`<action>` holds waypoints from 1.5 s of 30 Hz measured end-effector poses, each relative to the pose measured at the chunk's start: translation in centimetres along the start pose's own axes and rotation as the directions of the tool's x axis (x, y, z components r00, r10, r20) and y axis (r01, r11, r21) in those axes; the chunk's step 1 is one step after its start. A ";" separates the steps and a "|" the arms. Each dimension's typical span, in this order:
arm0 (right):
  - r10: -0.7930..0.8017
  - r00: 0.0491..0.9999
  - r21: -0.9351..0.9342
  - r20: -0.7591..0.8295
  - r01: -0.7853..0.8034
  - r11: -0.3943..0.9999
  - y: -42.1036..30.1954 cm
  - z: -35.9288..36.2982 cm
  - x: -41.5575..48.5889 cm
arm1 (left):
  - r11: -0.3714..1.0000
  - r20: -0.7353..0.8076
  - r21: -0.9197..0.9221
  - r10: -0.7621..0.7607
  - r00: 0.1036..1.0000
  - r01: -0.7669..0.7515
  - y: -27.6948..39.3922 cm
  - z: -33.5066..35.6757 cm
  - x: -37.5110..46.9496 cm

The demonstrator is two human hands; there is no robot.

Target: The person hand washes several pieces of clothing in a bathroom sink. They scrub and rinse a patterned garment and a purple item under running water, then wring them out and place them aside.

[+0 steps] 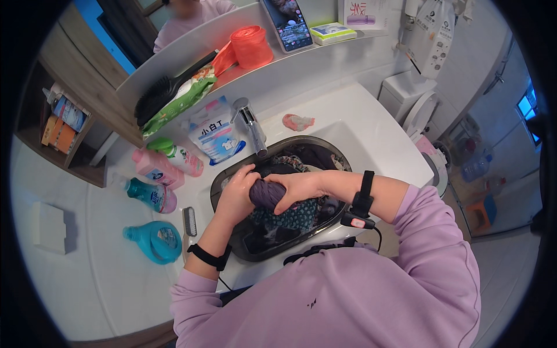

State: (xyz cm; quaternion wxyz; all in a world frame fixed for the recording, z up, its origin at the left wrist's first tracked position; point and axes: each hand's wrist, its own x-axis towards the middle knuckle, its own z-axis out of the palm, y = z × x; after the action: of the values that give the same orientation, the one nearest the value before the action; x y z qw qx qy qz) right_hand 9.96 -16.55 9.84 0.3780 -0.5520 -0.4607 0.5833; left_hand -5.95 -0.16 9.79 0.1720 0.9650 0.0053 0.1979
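Note:
A bunched dark purple cloth (267, 194) is squeezed between my two hands above a dark plastic basin (216, 191). My left hand (236, 191) grips its left end, and my right hand (298, 185) wraps the other side with the thumb along the front. Below the cloth, a dark green patterned garment (285, 217) lies in the basin with other wet dark clothes (311, 155). Dark water with some suds shows at the basin's near end. The basin sits in the white washbasin (370, 130), under a chrome faucet (256, 135).
Left of the basin stand a scrub brush (189, 222), a blue detergent bottle (159, 242), a teal bottle (154, 195), pink bottles (159, 167) and a detergent pouch (216, 135). A pink-and-grey cloth (298, 122) lies behind the basin. The shelf above holds a phone (289, 26) and a red roll (251, 47).

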 end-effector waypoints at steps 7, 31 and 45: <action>-0.148 0.973 -0.573 -0.175 0.021 0.820 0.9 1.8 0.0 | 0.974 0.218 -0.092 -0.184 0.958 0.208 0.3 0.0 0.3; -0.560 0.815 -0.958 -0.149 0.022 0.287 0.8 0.6 0.9 | 0.817 0.084 -0.371 -0.444 0.892 0.441 0.1 3.9 -0.3; -0.526 0.841 -0.956 -0.125 0.040 0.292 2.4 0.0 1.9 | 0.069 0.362 -0.809 -0.724 0.587 0.584 0.8 9.0 -2.4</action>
State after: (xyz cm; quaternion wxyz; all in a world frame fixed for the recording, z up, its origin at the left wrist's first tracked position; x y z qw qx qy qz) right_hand 9.89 -15.42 6.97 0.1859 -0.6824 -0.7069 0.0034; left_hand -4.81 -4.10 1.40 0.7093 0.5984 0.3472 0.1351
